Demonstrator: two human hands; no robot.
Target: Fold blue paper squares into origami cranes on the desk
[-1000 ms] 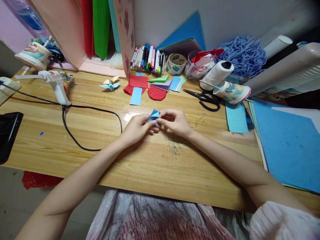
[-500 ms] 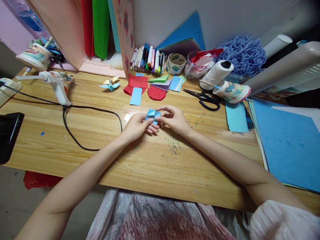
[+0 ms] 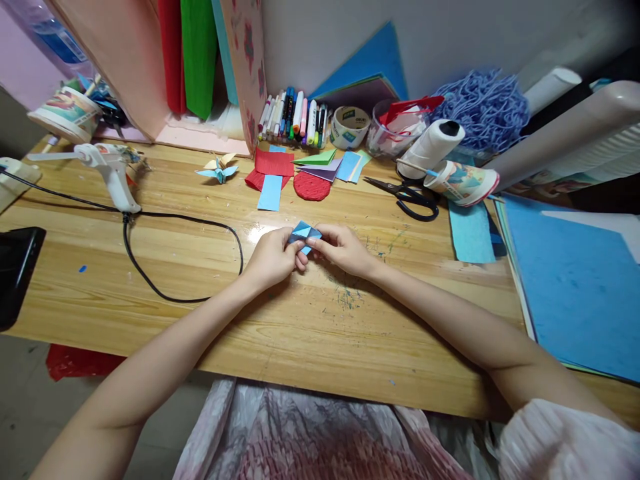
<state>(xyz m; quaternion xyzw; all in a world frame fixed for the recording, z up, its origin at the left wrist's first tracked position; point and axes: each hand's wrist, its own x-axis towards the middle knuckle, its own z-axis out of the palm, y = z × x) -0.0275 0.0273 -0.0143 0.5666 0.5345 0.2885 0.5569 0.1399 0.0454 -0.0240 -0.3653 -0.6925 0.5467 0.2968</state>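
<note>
A small piece of folded blue paper [image 3: 303, 231] is held between both hands, above the middle of the wooden table. My left hand [image 3: 274, 256] pinches its left side, thumb on top and fingers underneath. On the right side my right hand [image 3: 345, 249] grips it with the thumb laid over the front and the fingers behind. Creases and a raised flap show on the paper's upper part; the thumbs cover some of its lower part. Beyond the hands lie a blue paper strip [image 3: 270, 193] and a red textured round piece [image 3: 312, 186].
Black-handled scissors [image 3: 417, 202] lie right of the paper pieces. A glue gun [image 3: 113, 177] stands left, its black cable [image 3: 183, 218] looping towards my left forearm. A folded paper figure [image 3: 219, 169], markers [image 3: 294, 118] and a tape roll [image 3: 351, 127] sit further back. Blue sheets [image 3: 585, 280] are stacked right.
My right fingers have closed in behind the paper, and my left fingers have curled in underneath. The blue paper has tilted a little, with its raised flap changing shape.
</note>
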